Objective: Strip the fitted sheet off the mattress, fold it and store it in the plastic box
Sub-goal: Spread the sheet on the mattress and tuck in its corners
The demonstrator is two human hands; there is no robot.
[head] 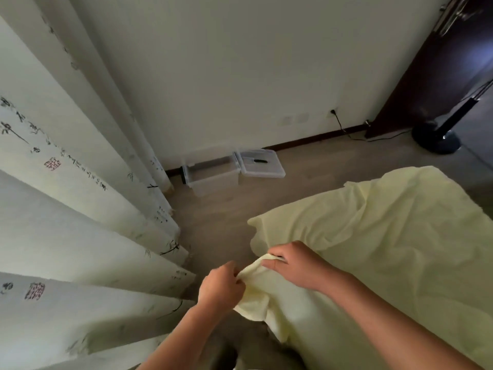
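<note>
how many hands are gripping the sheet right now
2. The left hand pinches the bunched edge of the yellow sheet; the right hand grips the same edge just beyond it. No other hand is in view.

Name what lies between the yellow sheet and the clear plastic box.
Only bare floor lies between the sheet and the plastic box, per the head view.

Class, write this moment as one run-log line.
left hand: grips fitted sheet | right hand: grips fitted sheet | plastic box: open, on floor
</note>
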